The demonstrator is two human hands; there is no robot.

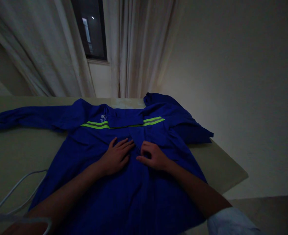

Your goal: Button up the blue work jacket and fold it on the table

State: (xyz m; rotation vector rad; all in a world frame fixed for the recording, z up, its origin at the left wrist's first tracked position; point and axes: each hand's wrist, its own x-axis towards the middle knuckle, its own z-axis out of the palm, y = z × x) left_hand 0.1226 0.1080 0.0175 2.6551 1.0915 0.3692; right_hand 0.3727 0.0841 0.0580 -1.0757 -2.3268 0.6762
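A royal-blue long-sleeved cloth garment with yellow-green chest stripes (124,195) spreads from the left edge past centre. Mid-frame, the left hand (115,157) lies flat, holding nothing; the curled right hand (156,157) meets the front placket (138,135), pinch unclear. Seemingly straightening it; next calls for steady, light fingertips.

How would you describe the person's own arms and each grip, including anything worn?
The left grip and right grip are ungloved; no rings or markings show in the dim light. The left forearm shows no sleeve; the right forearm meets a pale, greyish sleeve. A pale cable crosses before the left forearm.
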